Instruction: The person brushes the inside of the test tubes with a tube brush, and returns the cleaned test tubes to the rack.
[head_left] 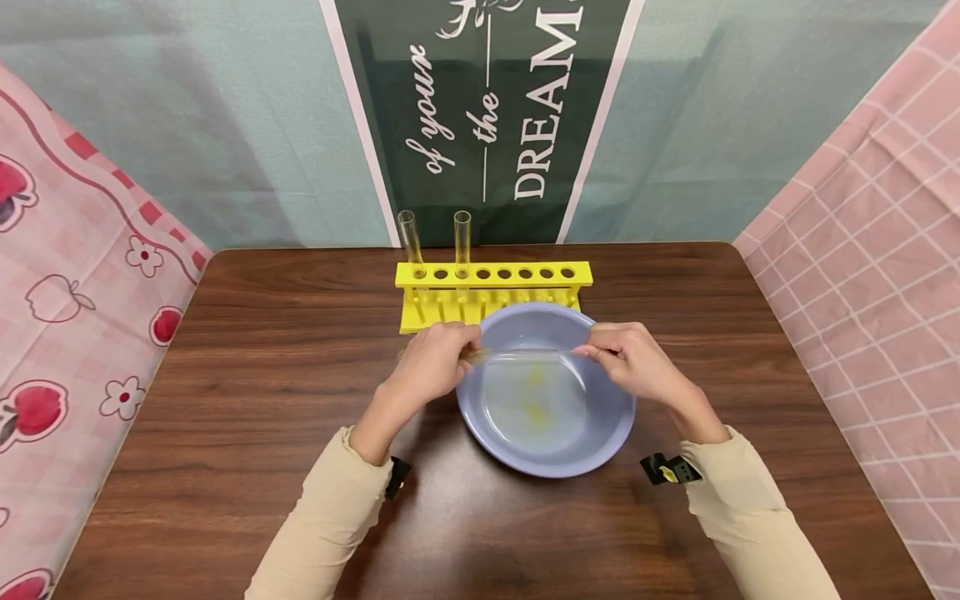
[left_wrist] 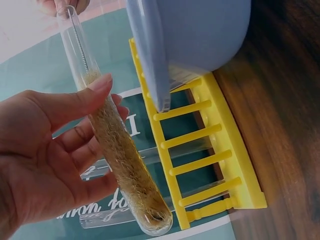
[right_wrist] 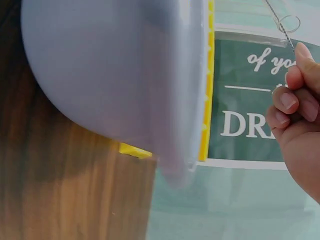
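Note:
My left hand point(head_left: 435, 358) grips a clear glass test tube point(left_wrist: 75, 55) over the left side of a blue plastic basin point(head_left: 551, 462). Inside the tube sits a test tube brush point(left_wrist: 127, 160), its tan bristles filling the closed end. The twisted wire handle point(right_wrist: 286, 34) comes out of the tube's mouth toward the right. On the basin's right side my right hand point(head_left: 633, 358) pinches this wire between thumb and fingers. Tube and brush lie roughly level above the basin, which has yellowish patches on its bottom.
Behind the basin stands a yellow test tube rack point(head_left: 493, 267), partly hidden by the rim. Two glass tubes, a left one point(head_left: 409, 237) and another point(head_left: 462, 237), stand in its left half. The brown wooden table point(head_left: 285, 375) meets a fabric-covered wall point(head_left: 262, 125) at the back.

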